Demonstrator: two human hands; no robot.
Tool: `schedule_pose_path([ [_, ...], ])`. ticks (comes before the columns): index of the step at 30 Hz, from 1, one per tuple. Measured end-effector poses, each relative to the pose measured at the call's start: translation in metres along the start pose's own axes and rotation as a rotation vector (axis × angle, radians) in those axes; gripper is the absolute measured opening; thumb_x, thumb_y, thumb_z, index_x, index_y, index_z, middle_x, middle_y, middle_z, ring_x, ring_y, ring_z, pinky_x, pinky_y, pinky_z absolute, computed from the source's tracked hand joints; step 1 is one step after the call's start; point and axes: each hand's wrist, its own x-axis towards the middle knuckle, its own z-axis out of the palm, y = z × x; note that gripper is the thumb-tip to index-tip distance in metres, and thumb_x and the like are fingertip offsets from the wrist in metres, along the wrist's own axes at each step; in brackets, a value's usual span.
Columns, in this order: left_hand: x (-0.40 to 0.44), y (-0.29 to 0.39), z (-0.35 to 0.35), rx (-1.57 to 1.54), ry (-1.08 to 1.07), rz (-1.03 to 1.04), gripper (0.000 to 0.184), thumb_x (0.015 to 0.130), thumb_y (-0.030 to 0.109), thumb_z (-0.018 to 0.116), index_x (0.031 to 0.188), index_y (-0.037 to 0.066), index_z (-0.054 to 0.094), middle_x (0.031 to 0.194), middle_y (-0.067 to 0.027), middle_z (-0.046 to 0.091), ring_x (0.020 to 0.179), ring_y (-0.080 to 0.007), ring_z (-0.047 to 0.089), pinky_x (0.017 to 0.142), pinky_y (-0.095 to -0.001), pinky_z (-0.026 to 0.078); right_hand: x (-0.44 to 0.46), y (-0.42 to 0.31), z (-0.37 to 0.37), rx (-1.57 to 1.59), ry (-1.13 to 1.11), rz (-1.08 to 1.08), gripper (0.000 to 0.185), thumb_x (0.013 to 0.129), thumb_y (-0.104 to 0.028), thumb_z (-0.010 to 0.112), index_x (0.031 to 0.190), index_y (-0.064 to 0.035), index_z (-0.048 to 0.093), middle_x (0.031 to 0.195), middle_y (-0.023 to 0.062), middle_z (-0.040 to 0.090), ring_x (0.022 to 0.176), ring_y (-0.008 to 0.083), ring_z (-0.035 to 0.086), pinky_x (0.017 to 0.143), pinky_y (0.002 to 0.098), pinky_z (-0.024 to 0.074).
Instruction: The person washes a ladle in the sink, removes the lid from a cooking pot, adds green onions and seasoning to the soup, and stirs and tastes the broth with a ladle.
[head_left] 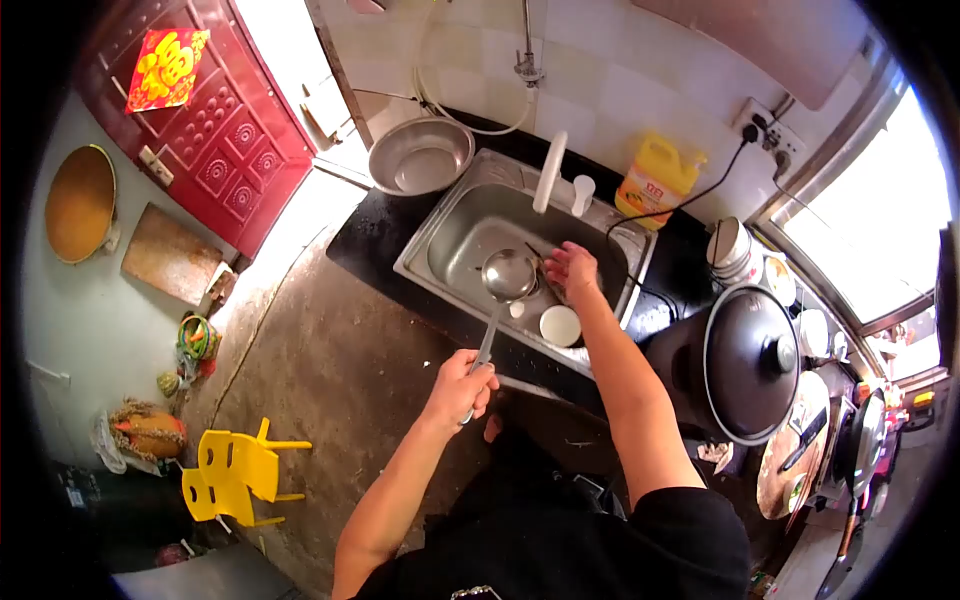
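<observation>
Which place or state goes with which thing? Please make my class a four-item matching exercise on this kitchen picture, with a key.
Things
1. Long-handled silvery metal ladle
2. Small round white bowl
3. Wide round metal basin
4. Large dark cylindrical pot

Places and states
A. Right of the sink in the picture, with its lid on
B. Gripped by its handle in the person's left hand
C. At the sink's upper-left corner in the picture
D. Inside the sink, near the edge closest to the person

Pairs: 1-B, 2-D, 3-C, 4-A
</observation>
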Motion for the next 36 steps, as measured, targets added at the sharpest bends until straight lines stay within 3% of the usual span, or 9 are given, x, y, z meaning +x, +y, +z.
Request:
schedule_pose_path([
  [5,0.054,0.042,0.0,0.073,-0.043,-0.046,0.021,0.093,0.008,0.054,0.11,-0.004,0.048,0.076,-0.0092,0.057,0.045,-0.0081,0.045,0.036,-0.0249,0.035,0.094,-0.032,-0.006,0.236,0.064,-0.062,0.037,0.099,-0.02,0.041,0.129,0.0004,0.042,0.127,0.017,0.053,0.109,0.0332,0.059,0.089,0.0474,0.051],
  [9,0.087,0.059,0.001,0.115,-0.109,-0.094,0.018,0.095,0.009,0.053,0.107,-0.003,0.049,0.079,-0.0084,0.056,0.048,-0.0071,0.046,0.038,-0.0246,0.035,0.088,-0.054,0.007,0.336,-0.01,-0.202,0.028,0.096,-0.02,0.047,0.116,-0.0003,0.048,0.119,0.014,0.057,0.107,0.0296,0.06,0.091,0.0441,0.0491],
  [15,0.119,0.066,0.015,0.135,-0.148,-0.184,0.019,0.095,0.01,0.052,0.109,-0.002,0.048,0.081,-0.0093,0.057,0.049,-0.0085,0.046,0.038,-0.0263,0.036,0.041,0.0,0.02,-0.207,0.065,0.037,0.03,0.09,-0.011,0.054,0.119,-0.0018,0.053,0.102,0.0112,0.065,0.099,0.028,0.065,0.076,0.0431,0.0553],
  [21,0.132,0.067,0.024,0.046,-0.084,-0.214,0.02,0.099,0.013,0.045,0.114,-0.001,0.047,0.081,-0.008,0.055,0.049,-0.0111,0.044,0.04,-0.0279,0.037,0.077,0.085,0.003,0.178,0.041,0.018,0.023,0.095,-0.007,0.048,0.116,-0.0002,0.054,0.101,0.0176,0.065,0.08,0.0302,0.068,0.067,0.0425,0.0607],
  [26,0.143,0.079,0.005,-0.152,-0.155,-0.408,0.028,0.104,0.023,0.042,0.124,0.004,0.046,0.074,-0.0025,0.046,0.048,-0.008,0.035,0.038,-0.0237,0.029,0.058,0.057,0.027,0.021,0.067,0.143,0.033,0.095,-0.028,0.057,0.11,0.0008,0.055,0.089,0.0142,0.066,0.075,0.0254,0.068,0.052,0.0378,0.0594],
  [29,0.143,0.082,0.006,-0.224,-0.159,-0.466,0.029,0.104,0.023,0.041,0.125,0.004,0.046,0.073,-0.0021,0.045,0.048,-0.0072,0.035,0.038,-0.023,0.028,0.065,0.045,0.04,0.016,0.177,-0.082,0.025,0.098,-0.022,0.049,0.106,-0.0004,0.058,0.086,0.0123,0.065,0.072,0.0238,0.066,0.057,0.0356,0.0572],
  [33,0.17,0.076,-0.002,-0.184,-0.106,-0.419,0.027,0.1,0.025,0.048,0.118,0.005,0.051,0.066,-0.0012,0.043,0.04,-0.0081,0.033,0.034,-0.0242,0.026,0.055,0.065,0.065,0.369,0.019,0.212,0.026,0.099,-0.02,0.045,0.105,0.0017,0.058,0.085,0.0148,0.067,0.071,0.0269,0.067,0.06,0.0375,0.0556],
  [35,0.18,0.073,-0.01,-0.078,-0.082,-0.416,0.029,0.1,0.027,0.048,0.115,0.004,0.055,0.065,-0.001,0.043,0.039,-0.0077,0.03,0.033,-0.0243,0.024,0.053,0.072,0.063,0.325,0.011,0.22,0.026,0.097,-0.018,0.044,0.102,0.0026,0.059,0.08,0.0162,0.067,0.067,0.0288,0.066,0.058,0.0362,0.0549],
  [36,0.182,0.071,-0.014,-0.024,-0.073,-0.406,0.029,0.1,0.028,0.047,0.115,0.004,0.055,0.065,-0.0007,0.042,0.038,-0.0071,0.029,0.033,-0.024,0.023,0.053,0.07,0.058,0.07,-0.011,0.214,0.024,0.096,-0.015,0.044,0.099,0.0024,0.06,0.08,0.016,0.067,0.068,0.0291,0.066,0.059,0.0367,0.0548],
])
